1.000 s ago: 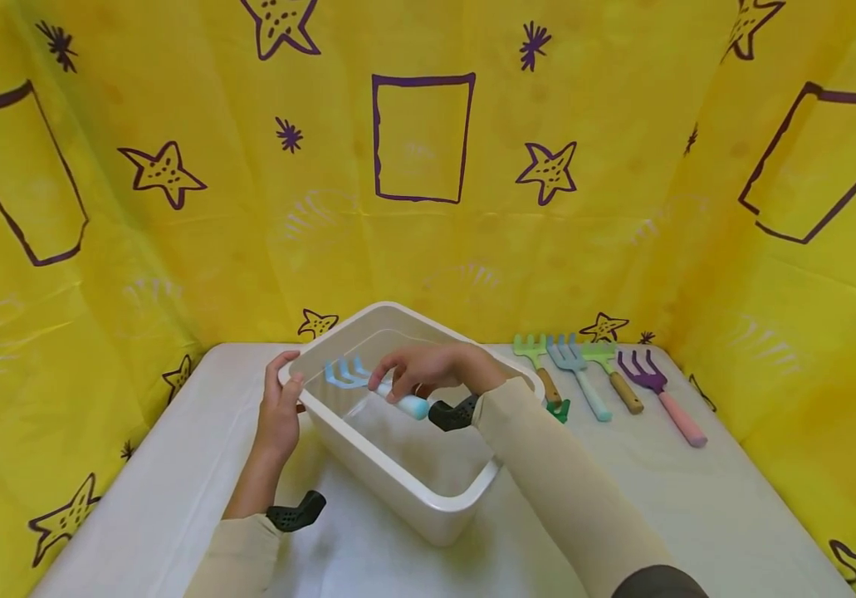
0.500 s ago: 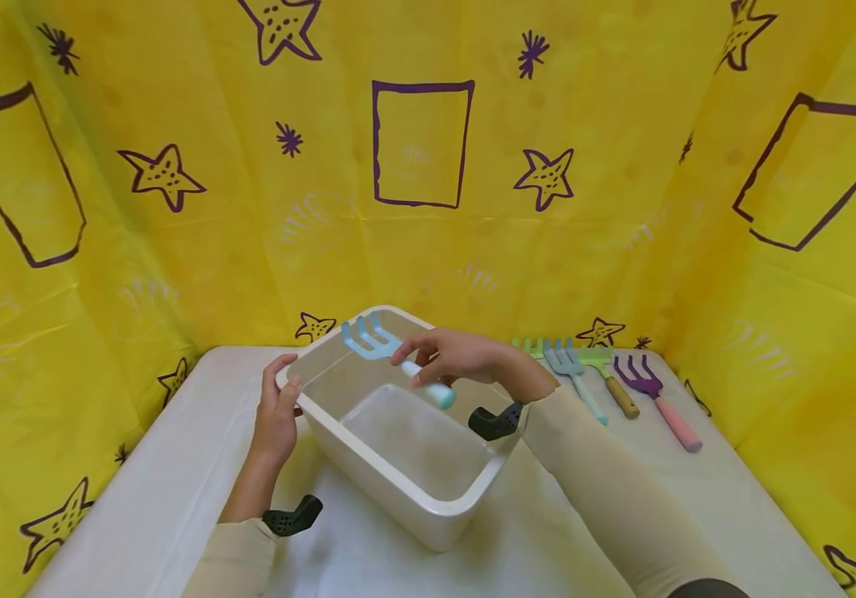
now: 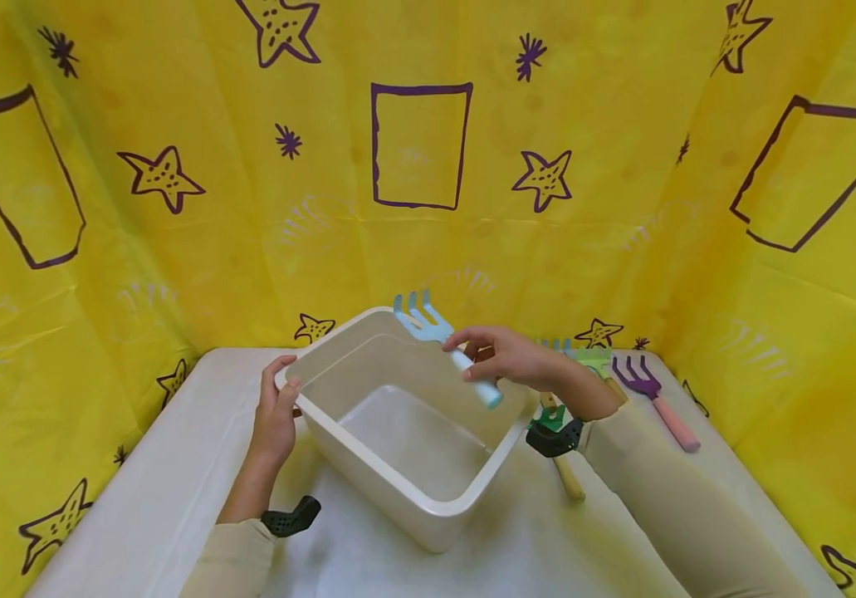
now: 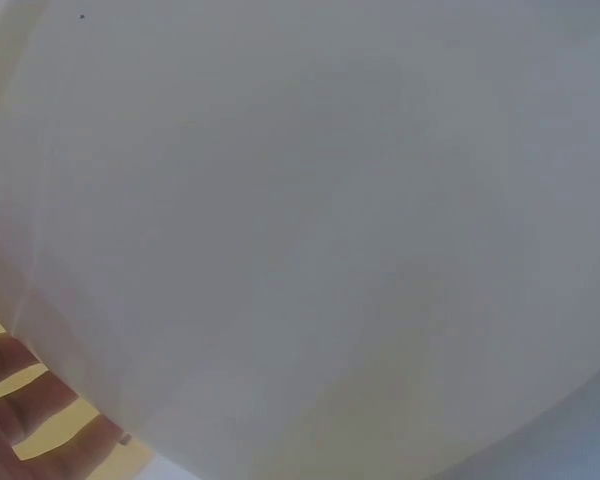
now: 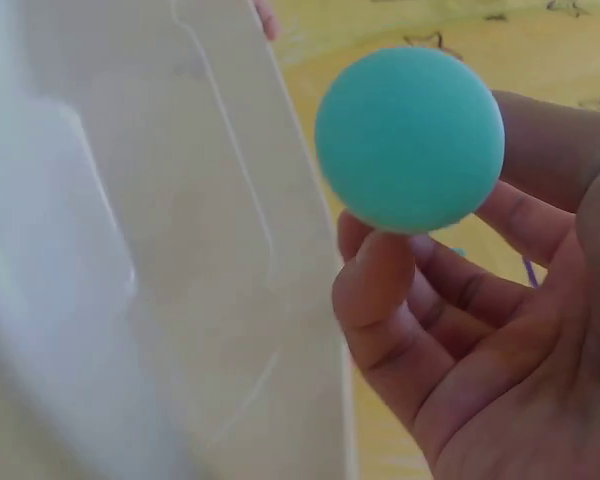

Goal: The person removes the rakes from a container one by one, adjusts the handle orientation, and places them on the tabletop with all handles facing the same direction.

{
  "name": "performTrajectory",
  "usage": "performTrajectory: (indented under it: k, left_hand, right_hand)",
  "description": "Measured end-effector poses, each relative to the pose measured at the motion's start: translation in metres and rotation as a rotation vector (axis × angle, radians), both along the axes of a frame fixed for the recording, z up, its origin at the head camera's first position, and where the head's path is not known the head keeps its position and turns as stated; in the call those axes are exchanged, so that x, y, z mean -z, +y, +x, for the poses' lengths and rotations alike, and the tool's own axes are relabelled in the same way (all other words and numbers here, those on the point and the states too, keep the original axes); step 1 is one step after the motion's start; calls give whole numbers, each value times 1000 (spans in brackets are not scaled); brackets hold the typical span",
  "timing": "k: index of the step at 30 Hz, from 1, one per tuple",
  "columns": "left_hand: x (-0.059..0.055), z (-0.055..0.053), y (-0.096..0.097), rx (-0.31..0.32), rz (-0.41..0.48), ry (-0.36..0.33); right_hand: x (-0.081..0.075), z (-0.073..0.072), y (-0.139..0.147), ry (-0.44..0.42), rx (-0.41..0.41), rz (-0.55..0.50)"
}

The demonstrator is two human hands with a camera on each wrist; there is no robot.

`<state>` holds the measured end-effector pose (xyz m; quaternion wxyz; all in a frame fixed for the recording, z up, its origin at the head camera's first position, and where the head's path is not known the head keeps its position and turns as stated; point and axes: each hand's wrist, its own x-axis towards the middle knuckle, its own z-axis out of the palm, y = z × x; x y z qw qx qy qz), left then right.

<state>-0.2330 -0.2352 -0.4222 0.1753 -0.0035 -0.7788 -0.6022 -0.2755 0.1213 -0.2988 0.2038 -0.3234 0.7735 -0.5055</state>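
Observation:
My right hand [image 3: 506, 355] pinches a light blue hand rake [image 3: 428, 326] by its handle, above the right rim of a white plastic tub [image 3: 368, 444]. The rake's tines point up and to the left. In the right wrist view the turquoise end of the rake's handle [image 5: 410, 140] faces the camera, with the thumb and fingers around it. My left hand [image 3: 276, 415] grips the tub's left corner, thumb on the rim and fingers outside. Only its fingers [image 4: 40, 405] show in the left wrist view, beside the tub wall [image 4: 310, 220]. The tub's visible floor is bare.
On the white table [image 3: 136, 507], right of the tub, lie a purple rake with a pink handle [image 3: 659, 399], a green rake [image 3: 594, 359] and a dark green tool [image 3: 550, 415], partly behind the right arm. A wooden handle [image 3: 568, 480] shows below. Yellow patterned cloth [image 3: 420, 249] encloses the table.
My right hand has lifted the light blue rake up out of the tub and moved it to the right. The left hand has kept its grip on the tub.

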Motion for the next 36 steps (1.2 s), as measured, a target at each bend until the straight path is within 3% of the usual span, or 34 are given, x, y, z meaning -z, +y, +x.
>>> performTrajectory:
  k: [7,14,23,32,36]
  left_hand:
    - [-16,10,6,24,26,-32]
    - [-32,21,15,23,5,-34]
    - [-31,20,15,23,1,-25]
    - [-32,21,14,34,12,-31]
    - [-27,17,10,36,28,-30]
  right_hand:
    - [12,0,21,-3,108,-87]
    - [19,7,51,46,202,-60]
    - [27,10,89,67,310,-29]
    - [38,18,112,65,355,-31]
    - [46,21,122,44,369,-48]
